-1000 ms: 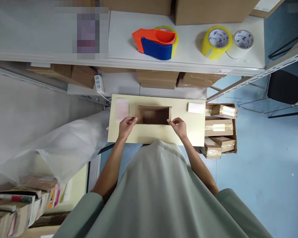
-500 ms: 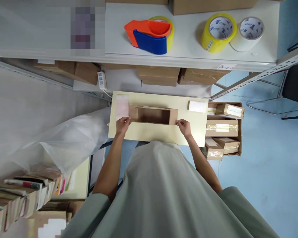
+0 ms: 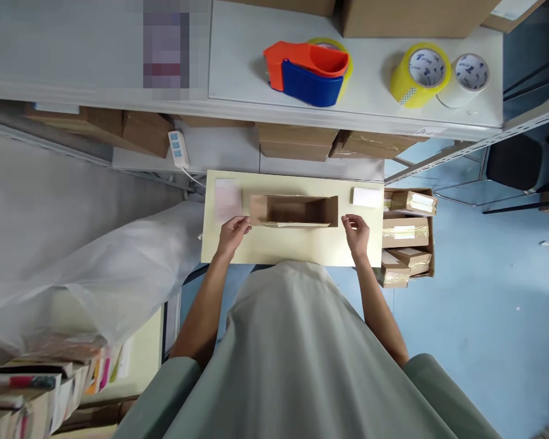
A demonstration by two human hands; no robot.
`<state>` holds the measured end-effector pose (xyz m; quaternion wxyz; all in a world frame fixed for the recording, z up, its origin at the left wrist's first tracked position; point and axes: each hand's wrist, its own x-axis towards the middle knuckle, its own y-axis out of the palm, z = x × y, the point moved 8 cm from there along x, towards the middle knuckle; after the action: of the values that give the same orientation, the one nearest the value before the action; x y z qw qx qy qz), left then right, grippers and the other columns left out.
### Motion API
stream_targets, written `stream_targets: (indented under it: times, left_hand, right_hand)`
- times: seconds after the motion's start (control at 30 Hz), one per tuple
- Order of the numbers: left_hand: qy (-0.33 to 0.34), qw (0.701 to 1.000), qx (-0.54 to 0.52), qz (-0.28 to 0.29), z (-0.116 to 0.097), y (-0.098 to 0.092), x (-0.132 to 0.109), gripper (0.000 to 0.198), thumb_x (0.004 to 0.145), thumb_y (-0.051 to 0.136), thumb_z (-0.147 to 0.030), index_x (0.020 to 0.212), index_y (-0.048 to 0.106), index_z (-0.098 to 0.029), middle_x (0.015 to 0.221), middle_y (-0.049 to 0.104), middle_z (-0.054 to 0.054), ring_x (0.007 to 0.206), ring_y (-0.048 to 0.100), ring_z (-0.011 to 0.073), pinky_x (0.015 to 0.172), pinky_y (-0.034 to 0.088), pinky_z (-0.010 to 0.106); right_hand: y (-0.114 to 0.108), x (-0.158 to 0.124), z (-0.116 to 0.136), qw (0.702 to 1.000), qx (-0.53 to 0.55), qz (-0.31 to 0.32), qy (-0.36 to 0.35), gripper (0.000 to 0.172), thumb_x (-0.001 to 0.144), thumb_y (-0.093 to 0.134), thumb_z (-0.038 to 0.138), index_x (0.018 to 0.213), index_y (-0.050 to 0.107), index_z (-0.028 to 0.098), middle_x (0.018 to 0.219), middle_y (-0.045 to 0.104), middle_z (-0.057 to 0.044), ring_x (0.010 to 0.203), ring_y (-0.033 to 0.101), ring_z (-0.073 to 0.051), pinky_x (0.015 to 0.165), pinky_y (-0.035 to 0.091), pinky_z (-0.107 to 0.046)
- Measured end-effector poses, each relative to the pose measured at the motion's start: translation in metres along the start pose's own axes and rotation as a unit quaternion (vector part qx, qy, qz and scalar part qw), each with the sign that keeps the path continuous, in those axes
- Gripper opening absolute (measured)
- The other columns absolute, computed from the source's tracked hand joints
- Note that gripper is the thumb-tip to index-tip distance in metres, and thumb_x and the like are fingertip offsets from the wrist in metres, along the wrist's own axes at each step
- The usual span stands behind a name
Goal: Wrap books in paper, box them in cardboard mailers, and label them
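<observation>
An open cardboard box (image 3: 258, 210) lies on the pale yellow tabletop (image 3: 293, 247), its dark inside facing up. Its left flap is spread outward, while the right end shows no outspread flap. My left hand (image 3: 233, 236) is at the lower left corner of that flap, thumb and fingers pinched at its edge. Just off the box's right end is my right hand (image 3: 357, 235), fingers bent and a little apart, with nothing visible in them. A pinkish paper sheet (image 3: 227, 198) lies beyond my left hand, and a small white stack of paper (image 3: 366, 197) beyond my right.
On the shelf above sit an orange and blue tape dispenser (image 3: 306, 73), a yellow tape roll (image 3: 405, 79) and a white one (image 3: 457, 91). A carton of taped boxes (image 3: 405, 231) stands right of the table. Plastic sheeting (image 3: 132, 262) and books (image 3: 41, 390) are at left.
The box has shifted slightly right in view. Its right flap no longer lies spread outward, and my right hand has come away from it. My left hand stays at the left flap.
</observation>
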<state>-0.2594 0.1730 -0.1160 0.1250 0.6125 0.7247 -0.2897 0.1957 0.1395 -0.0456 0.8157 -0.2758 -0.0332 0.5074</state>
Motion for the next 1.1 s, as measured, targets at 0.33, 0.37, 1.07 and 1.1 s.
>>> stream_targets:
  times: [0.33,0.37,1.07,1.1]
  left_hand:
    - [-0.004,0.992,0.1,-0.079,0.028,-0.082,0.069,0.034,0.088,0.078,-0.04,0.115,0.074,-0.02,0.128,0.08,0.016,0.115,0.079,0.0284,0.102,0.061,0.038]
    - [-0.017,0.989,0.119,-0.081,0.033,-0.088,0.077,0.035,0.087,0.079,-0.038,0.117,0.072,-0.019,0.131,0.079,0.017,0.114,0.079,0.0294,0.104,0.06,0.039]
    - [-0.03,0.96,0.273,-0.058,0.034,-0.079,0.13,0.04,0.08,0.081,-0.023,0.118,0.071,-0.012,0.143,0.066,0.035,0.13,0.071,0.052,0.11,0.055,0.06]
    - [-0.019,0.961,0.269,-0.057,0.03,-0.08,0.129,0.032,0.082,0.077,-0.023,0.112,0.073,-0.014,0.136,0.071,0.033,0.129,0.071,0.0504,0.11,0.054,0.06]
  right_hand:
    - [0.057,-0.058,0.131,0.991,-0.051,-0.004,-0.12,0.047,0.103,0.069,0.069,0.107,0.077,0.022,0.104,0.081,-0.01,0.091,0.075,-0.026,0.081,0.064,-0.04]
    - [0.067,-0.064,0.139,0.991,-0.055,0.001,-0.122,0.048,0.103,0.069,0.069,0.107,0.078,0.022,0.104,0.081,-0.011,0.09,0.076,-0.026,0.081,0.064,-0.04]
    - [0.105,-0.141,0.156,0.989,-0.127,-0.03,-0.064,0.049,0.105,0.063,0.071,0.1,0.077,0.024,0.098,0.079,-0.009,0.084,0.071,-0.024,0.073,0.064,-0.037]
    - [0.105,-0.14,0.156,0.99,-0.125,-0.024,-0.064,0.049,0.105,0.063,0.071,0.1,0.077,0.025,0.098,0.079,-0.009,0.085,0.071,-0.024,0.074,0.064,-0.037]
